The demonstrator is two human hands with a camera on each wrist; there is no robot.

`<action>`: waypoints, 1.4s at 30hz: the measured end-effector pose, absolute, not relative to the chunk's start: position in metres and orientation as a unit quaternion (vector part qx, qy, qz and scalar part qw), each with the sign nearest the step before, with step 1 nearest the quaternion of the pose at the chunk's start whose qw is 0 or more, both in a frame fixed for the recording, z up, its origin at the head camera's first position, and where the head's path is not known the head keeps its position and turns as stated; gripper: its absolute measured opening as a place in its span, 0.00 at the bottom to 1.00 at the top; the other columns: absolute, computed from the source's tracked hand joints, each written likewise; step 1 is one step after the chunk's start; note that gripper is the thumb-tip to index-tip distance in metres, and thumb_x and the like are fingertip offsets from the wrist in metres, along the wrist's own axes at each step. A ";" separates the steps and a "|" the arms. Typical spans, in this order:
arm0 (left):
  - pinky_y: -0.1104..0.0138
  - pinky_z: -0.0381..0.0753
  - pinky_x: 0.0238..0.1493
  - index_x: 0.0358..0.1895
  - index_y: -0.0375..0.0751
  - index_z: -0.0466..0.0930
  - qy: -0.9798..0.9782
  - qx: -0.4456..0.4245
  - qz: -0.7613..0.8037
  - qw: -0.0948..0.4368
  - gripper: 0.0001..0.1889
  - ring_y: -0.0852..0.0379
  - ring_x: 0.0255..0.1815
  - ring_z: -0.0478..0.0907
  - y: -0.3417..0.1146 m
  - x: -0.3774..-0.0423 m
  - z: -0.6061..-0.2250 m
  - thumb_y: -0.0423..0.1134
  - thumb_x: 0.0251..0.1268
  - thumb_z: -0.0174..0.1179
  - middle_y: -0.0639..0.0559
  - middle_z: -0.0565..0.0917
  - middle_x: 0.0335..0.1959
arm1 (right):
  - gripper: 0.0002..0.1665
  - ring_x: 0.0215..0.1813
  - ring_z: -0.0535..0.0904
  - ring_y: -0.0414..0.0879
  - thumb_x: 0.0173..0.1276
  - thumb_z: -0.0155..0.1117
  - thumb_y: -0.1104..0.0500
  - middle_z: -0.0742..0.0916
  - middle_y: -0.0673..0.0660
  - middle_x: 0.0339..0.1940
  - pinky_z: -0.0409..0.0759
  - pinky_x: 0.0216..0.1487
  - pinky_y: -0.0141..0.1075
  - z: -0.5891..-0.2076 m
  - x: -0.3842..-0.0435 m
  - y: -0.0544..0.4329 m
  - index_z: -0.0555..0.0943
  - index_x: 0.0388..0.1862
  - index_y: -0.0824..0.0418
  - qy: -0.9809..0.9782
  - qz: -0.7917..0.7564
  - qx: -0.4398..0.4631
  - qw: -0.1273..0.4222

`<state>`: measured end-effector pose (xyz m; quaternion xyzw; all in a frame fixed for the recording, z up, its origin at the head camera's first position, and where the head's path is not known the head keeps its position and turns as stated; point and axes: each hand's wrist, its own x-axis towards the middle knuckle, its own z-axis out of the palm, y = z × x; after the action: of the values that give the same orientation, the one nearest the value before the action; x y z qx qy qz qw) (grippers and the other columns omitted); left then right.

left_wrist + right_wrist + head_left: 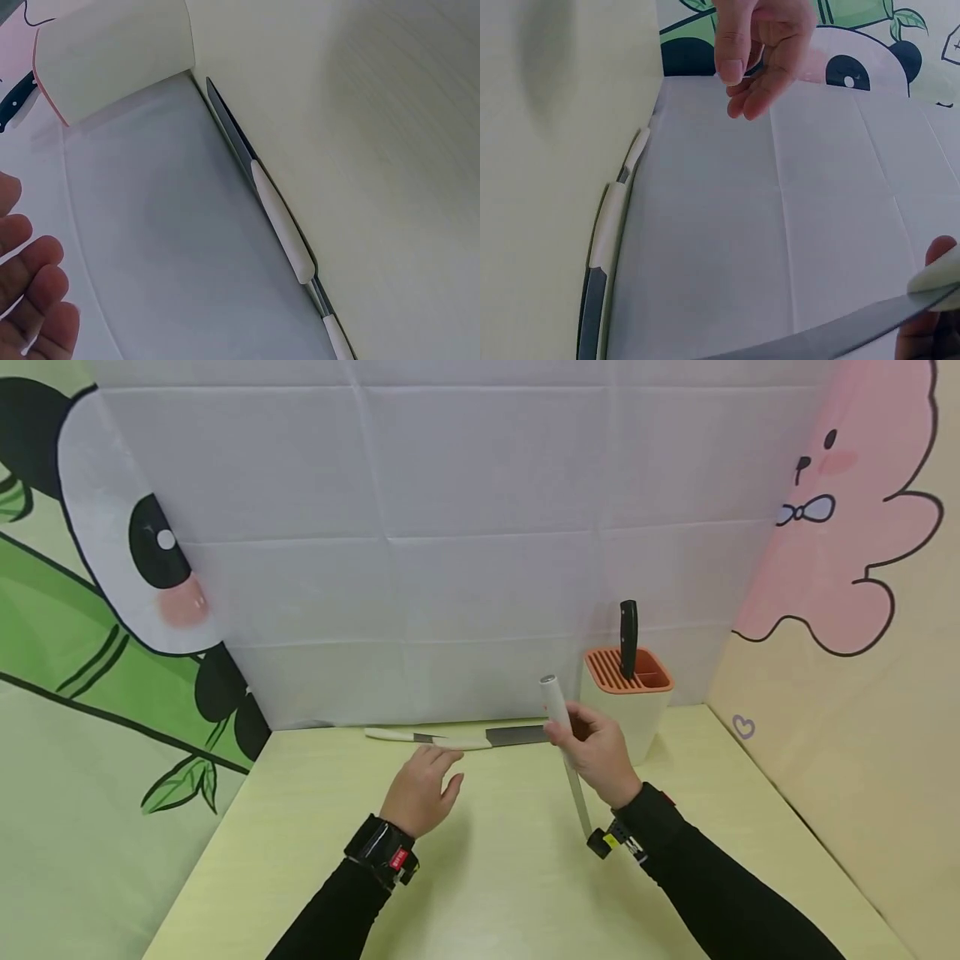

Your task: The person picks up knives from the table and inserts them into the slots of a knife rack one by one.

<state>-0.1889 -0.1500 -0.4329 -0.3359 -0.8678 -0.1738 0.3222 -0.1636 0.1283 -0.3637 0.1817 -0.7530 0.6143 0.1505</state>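
A white-handled knife (553,702) is gripped by the right hand (603,756), handle end up and blade slanting down toward the person. Its grey blade (832,330) crosses the bottom of the right wrist view. The left hand (420,792) hovers above the table, fingers relaxed and holding nothing. Just beyond it, two more white-handled knives lie in a line along the back of the table: one with a wide dark blade (517,736), the other (390,735) farther left, its blade partly hidden. Behind the right hand stands a cream knife block (622,727) with an orange slotted top.
A black-handled knife (628,635) stands upright in the block. The pale yellow table (510,877) meets a white creased sheet (480,585) at the back. Walls with a panda print and a pink bear print (840,527) rise at the sides.
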 end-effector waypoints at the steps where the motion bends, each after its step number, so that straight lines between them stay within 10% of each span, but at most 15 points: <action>1: 0.62 0.79 0.45 0.47 0.39 0.83 -0.867 -0.337 -0.176 0.321 0.15 0.51 0.44 0.77 -0.150 -0.189 -0.434 0.36 0.56 0.67 0.49 0.84 0.43 | 0.19 0.38 0.77 0.47 0.67 0.62 0.68 0.82 0.62 0.40 0.78 0.39 0.35 -0.361 -0.161 0.129 0.77 0.56 0.72 -0.754 0.614 0.181 0.150; 23: 0.61 0.79 0.44 0.46 0.38 0.84 -0.877 -0.338 -0.168 0.297 0.14 0.51 0.42 0.78 -0.140 -0.182 -0.440 0.36 0.56 0.67 0.48 0.84 0.40 | 0.34 0.57 0.66 0.64 0.79 0.35 0.43 0.70 0.64 0.52 0.63 0.62 0.51 -0.375 -0.171 0.130 0.49 0.76 0.57 -0.646 0.744 0.167 0.039; 30: 0.61 0.79 0.45 0.46 0.39 0.84 -0.879 -0.336 -0.163 0.295 0.13 0.51 0.42 0.78 -0.140 -0.183 -0.442 0.36 0.56 0.67 0.49 0.84 0.40 | 0.32 0.57 0.72 0.54 0.78 0.44 0.48 0.73 0.63 0.54 0.70 0.61 0.41 -0.371 -0.170 0.133 0.55 0.75 0.57 -0.656 0.732 0.180 0.040; 42: 0.61 0.79 0.48 0.47 0.38 0.83 -0.878 -0.348 -0.152 0.291 0.13 0.50 0.45 0.78 -0.133 -0.185 -0.436 0.37 0.58 0.66 0.48 0.84 0.41 | 0.30 0.52 0.77 0.57 0.71 0.59 0.60 0.79 0.65 0.54 0.77 0.54 0.53 -0.353 -0.172 0.156 0.65 0.69 0.65 -0.797 0.553 0.200 0.135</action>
<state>-0.1852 -0.1330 -0.4363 -0.3477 -0.8784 -0.1519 0.2905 -0.1723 0.1557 -0.3531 0.2002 -0.7971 0.5535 0.1348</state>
